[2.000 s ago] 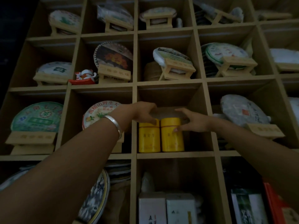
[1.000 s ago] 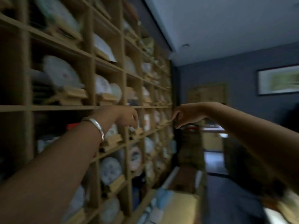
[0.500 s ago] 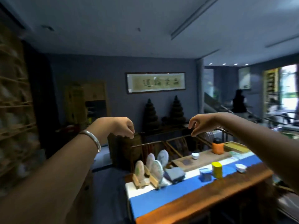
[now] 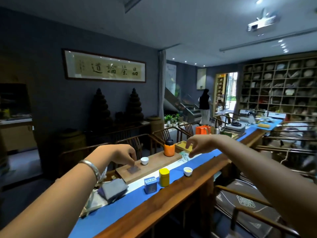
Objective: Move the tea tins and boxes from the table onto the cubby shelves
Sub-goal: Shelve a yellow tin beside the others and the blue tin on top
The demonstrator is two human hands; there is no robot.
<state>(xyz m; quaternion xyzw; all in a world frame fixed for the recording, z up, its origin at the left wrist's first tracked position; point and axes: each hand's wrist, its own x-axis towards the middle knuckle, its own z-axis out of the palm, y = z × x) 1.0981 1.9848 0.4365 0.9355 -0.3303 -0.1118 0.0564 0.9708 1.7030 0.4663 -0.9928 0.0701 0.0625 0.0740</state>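
Blue cloth (image 4: 120, 206) is running along the long wooden table (image 4: 171, 201) in front of me, and on it two of the tea containers are standing: a yellow tea tin (image 4: 164, 177), upright, and just beside it on its left a small blue tea box (image 4: 150, 185), also upright. Both are standing near the table's front edge, not touching each other. I am holding my two arms out over the table. My left hand (image 4: 118, 155), with a silver bracelet (image 4: 91, 170) on the wrist, is hanging above the wooden tea tray (image 4: 154, 164); its fingers are loosely curled downward and are holding nothing. My right hand (image 4: 199, 145) is hanging further right, well apart from the left one, with fingers relaxed and bent a little, and it is also carrying nothing. Neither hand is touching the tins. On the tray a white cup (image 4: 144, 160) and an orange canister with a dark lid (image 4: 169, 148) are standing, and another white cup with yellow tea (image 4: 188, 171) is sitting on the cloth to the right of the yellow tin. Folded grey cloths (image 4: 113, 189) are lying at the left end. Cubby shelves (image 4: 277, 86) are filling the far right wall, and a person (image 4: 204, 107) is standing far away near the stairs.
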